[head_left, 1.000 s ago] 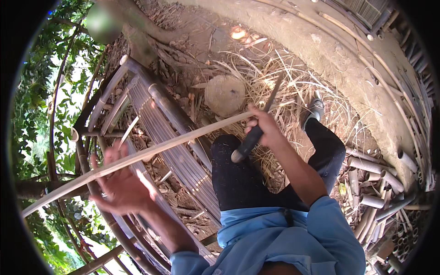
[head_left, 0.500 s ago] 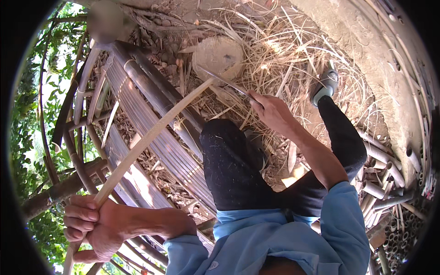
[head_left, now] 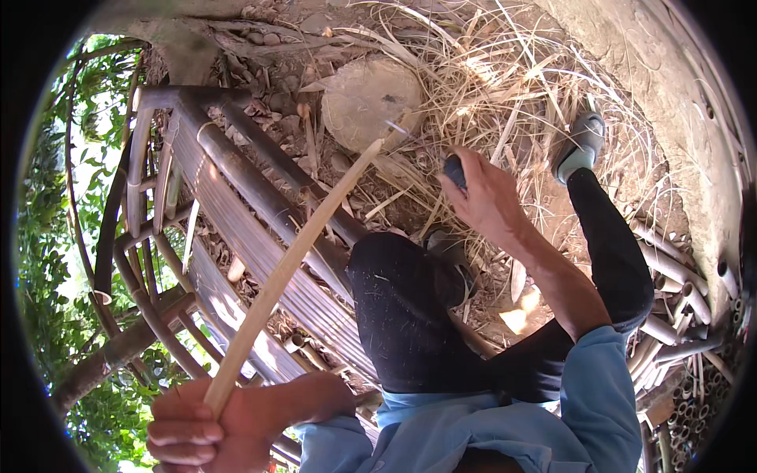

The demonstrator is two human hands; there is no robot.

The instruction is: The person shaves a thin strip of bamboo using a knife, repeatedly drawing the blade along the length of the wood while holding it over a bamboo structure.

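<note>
My left hand point(head_left: 211, 430) is closed around the lower end of a long, pale bamboo strip point(head_left: 288, 264). The strip slants up to the right, and its far tip overlaps the edge of a round chopping block point(head_left: 359, 102). In my right hand point(head_left: 493, 201) is a knife point(head_left: 454, 170) with a dark handle. Its blade is seen nearly end-on and is mostly lost to blur; a bright sliver of it shows just beyond the strip's tip. Whether the blade touches the strip I cannot tell.
A slatted bamboo bench point(head_left: 260, 236) stands to the left of my knee. Shavings point(head_left: 505, 79) litter the ground around the block. Cut bamboo poles point(head_left: 670, 272) lie at the right, beside an earthen ledge point(head_left: 670, 102). Green leaves point(head_left: 47, 276) show beyond a railing.
My left hand has come rightward and nearer with the strip. The right hand has moved a little right, and the knife has turned so its blade looks foreshortened. The view has shifted slightly.
</note>
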